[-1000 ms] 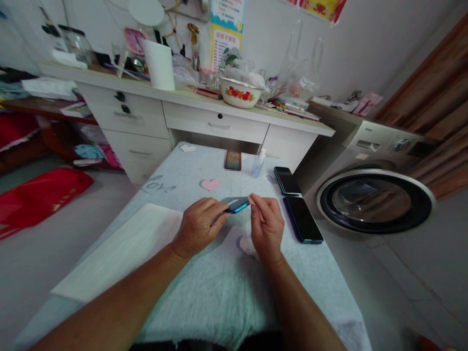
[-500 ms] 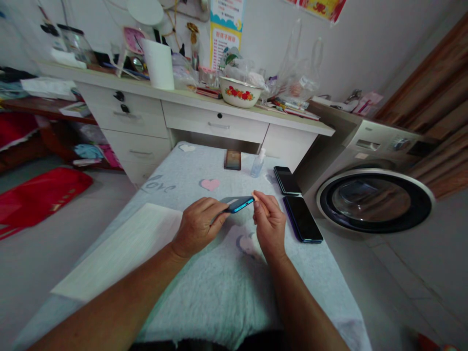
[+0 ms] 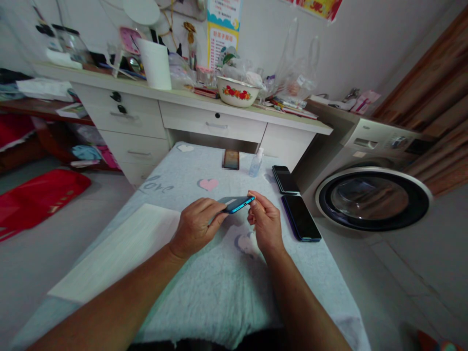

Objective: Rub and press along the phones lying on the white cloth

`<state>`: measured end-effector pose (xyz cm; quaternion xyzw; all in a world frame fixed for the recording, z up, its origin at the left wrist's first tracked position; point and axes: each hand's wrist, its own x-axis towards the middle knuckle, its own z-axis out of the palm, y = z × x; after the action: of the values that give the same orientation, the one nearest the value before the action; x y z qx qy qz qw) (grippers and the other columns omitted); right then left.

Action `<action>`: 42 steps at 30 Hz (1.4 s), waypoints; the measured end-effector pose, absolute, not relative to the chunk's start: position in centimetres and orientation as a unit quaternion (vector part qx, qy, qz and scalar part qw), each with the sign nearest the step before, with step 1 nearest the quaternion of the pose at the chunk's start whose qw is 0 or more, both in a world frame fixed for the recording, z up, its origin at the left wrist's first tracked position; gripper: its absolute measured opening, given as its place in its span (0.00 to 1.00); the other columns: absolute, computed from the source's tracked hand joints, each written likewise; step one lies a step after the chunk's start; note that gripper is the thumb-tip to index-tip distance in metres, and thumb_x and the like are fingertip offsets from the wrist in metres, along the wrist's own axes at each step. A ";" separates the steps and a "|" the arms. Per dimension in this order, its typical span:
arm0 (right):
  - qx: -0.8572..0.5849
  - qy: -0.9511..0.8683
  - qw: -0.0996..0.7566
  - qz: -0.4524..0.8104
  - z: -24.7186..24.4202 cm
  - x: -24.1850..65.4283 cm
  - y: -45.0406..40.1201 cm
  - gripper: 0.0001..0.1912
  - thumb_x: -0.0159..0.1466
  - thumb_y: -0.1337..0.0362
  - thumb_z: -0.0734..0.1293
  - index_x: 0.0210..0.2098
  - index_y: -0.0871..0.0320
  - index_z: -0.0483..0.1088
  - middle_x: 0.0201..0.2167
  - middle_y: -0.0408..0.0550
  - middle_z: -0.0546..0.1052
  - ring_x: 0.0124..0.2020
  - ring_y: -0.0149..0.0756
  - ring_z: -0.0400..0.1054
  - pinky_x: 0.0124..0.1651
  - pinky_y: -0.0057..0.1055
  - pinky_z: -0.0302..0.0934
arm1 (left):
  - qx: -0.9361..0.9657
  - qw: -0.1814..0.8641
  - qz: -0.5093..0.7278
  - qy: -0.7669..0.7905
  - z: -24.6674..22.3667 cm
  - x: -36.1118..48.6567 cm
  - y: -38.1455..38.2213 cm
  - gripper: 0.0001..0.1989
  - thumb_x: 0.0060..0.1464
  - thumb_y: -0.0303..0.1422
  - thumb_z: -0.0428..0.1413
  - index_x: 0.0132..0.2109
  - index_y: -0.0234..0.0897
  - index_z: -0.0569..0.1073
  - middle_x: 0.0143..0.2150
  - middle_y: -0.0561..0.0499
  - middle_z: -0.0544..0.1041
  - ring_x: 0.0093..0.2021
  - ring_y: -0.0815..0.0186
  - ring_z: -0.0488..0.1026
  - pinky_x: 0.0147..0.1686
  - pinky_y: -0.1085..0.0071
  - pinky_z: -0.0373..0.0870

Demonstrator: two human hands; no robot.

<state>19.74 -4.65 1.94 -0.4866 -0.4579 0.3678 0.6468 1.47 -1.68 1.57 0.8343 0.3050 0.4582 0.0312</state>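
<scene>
My left hand is closed around one end of a blue-edged smartphone, thumb below and fingers above. The phone is held tilted over the cloth-covered table, its bright blue edge with the port turned towards me. At its right corner, my right hand pinches the phone between thumb and forefinger, the other fingers curled in. Whether something small is also in that pinch cannot be made out. To the right lie two more smartphones, a near one and a far one, both with dark screens.
A clear spray bottle and a small brown blurred item sit at the table's far side. On the left lies a pale, flat sheet. A white desk stands behind, and a washing machine is at the right.
My right hand has shifted slightly left, and its fingers now overlap the phone's corner more. My left hand keeps its hold; the whole view has moved a little.
</scene>
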 end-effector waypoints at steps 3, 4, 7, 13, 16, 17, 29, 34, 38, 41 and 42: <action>-0.480 -0.445 0.650 0.386 1.8 19.7 -4.5 0.18 0.60 0.54 0.67 0.46 0.59 0.74 0.23 0.38 0.66 0.20 0.24 0.58 0.21 0.23 0.52 | 0.835 0.027 0.457 0.305 1.6 1.5 -1.7 0.07 0.58 0.31 0.55 0.43 0.36 0.74 0.35 0.49 0.76 0.35 0.64 0.72 0.36 0.67 0.69; -0.480 -0.444 0.649 0.389 1.8 19.7 -4.5 0.18 0.60 0.55 0.67 0.46 0.59 0.74 0.22 0.38 0.65 0.20 0.24 0.57 0.21 0.23 0.52 | 0.835 0.026 0.456 0.305 1.6 1.5 -1.8 0.06 0.58 0.31 0.55 0.43 0.36 0.74 0.35 0.49 0.76 0.35 0.64 0.72 0.36 0.67 0.69; -0.480 -0.453 0.645 0.387 1.9 19.7 -4.6 0.18 0.61 0.55 0.67 0.46 0.59 0.74 0.22 0.39 0.65 0.20 0.25 0.58 0.21 0.23 0.53 | 0.834 0.016 0.458 0.307 1.7 1.5 -1.8 0.06 0.59 0.31 0.55 0.42 0.36 0.74 0.34 0.48 0.77 0.35 0.64 0.73 0.36 0.68 0.70; -0.469 -0.504 0.645 0.330 2.3 19.7 -5.1 0.15 0.63 0.56 0.65 0.45 0.56 0.74 0.30 0.41 0.66 0.22 0.23 0.59 0.22 0.22 0.55 | 0.828 0.002 0.472 0.302 1.9 1.5 -1.8 0.07 0.60 0.31 0.53 0.43 0.37 0.74 0.36 0.48 0.78 0.36 0.64 0.74 0.37 0.68 0.71; -0.464 -0.534 0.645 0.288 2.4 19.8 -5.3 0.13 0.65 0.59 0.63 0.46 0.54 0.73 0.32 0.41 0.65 0.23 0.23 0.60 0.23 0.23 0.57 | 0.828 0.012 0.476 0.296 1.8 1.5 -1.8 0.07 0.59 0.30 0.54 0.44 0.37 0.74 0.37 0.48 0.79 0.37 0.64 0.74 0.39 0.67 0.71; -0.466 -0.541 0.645 0.275 2.4 19.8 -5.4 0.13 0.65 0.60 0.63 0.47 0.54 0.73 0.32 0.41 0.65 0.23 0.23 0.60 0.24 0.24 0.57 | 0.829 0.016 0.476 0.293 1.8 1.5 -1.8 0.07 0.59 0.30 0.54 0.44 0.37 0.74 0.38 0.47 0.79 0.37 0.64 0.74 0.39 0.67 0.71; -0.494 -0.590 0.620 0.154 2.9 19.7 -6.1 0.13 0.67 0.63 0.61 0.47 0.53 0.74 0.35 0.45 0.67 0.31 0.29 0.64 0.32 0.27 0.60 | 0.824 0.047 0.475 0.305 1.5 1.9 -1.8 0.09 0.59 0.27 0.53 0.45 0.34 0.75 0.34 0.47 0.77 0.35 0.64 0.72 0.37 0.68 0.71; -0.496 -0.591 0.617 0.154 2.9 19.8 -6.1 0.12 0.67 0.63 0.61 0.46 0.54 0.73 0.36 0.45 0.68 0.33 0.30 0.65 0.34 0.27 0.61 | 0.829 0.039 0.471 0.301 1.3 1.9 -1.7 0.08 0.58 0.27 0.54 0.45 0.33 0.74 0.35 0.47 0.77 0.36 0.63 0.73 0.37 0.67 0.70; -0.497 -0.591 0.617 0.153 3.1 19.8 -6.1 0.11 0.67 0.63 0.61 0.45 0.55 0.73 0.35 0.45 0.68 0.33 0.30 0.65 0.34 0.27 0.61 | 0.827 0.036 0.476 0.296 1.5 1.7 -1.8 0.08 0.57 0.27 0.55 0.45 0.32 0.74 0.34 0.47 0.77 0.35 0.64 0.72 0.37 0.68 0.70; -0.501 -0.585 0.618 0.157 3.1 19.9 -6.0 0.11 0.67 0.62 0.61 0.44 0.55 0.73 0.35 0.45 0.68 0.33 0.30 0.65 0.34 0.27 0.60 | 0.819 0.032 0.496 0.286 1.9 1.6 -2.1 0.09 0.56 0.26 0.56 0.45 0.31 0.74 0.34 0.47 0.76 0.35 0.65 0.72 0.38 0.68 0.70; -0.501 -0.583 0.619 0.158 3.0 19.9 -6.0 0.11 0.67 0.62 0.61 0.44 0.55 0.73 0.35 0.45 0.68 0.32 0.30 0.65 0.34 0.27 0.60 | 0.818 0.032 0.501 0.280 2.1 1.6 -2.3 0.09 0.56 0.26 0.57 0.45 0.31 0.74 0.34 0.47 0.76 0.35 0.65 0.72 0.38 0.69 0.70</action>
<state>19.87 -6.00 3.01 -0.5011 -0.5835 0.1582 0.6192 1.59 -2.25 2.07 0.8182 0.2800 0.5012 0.0317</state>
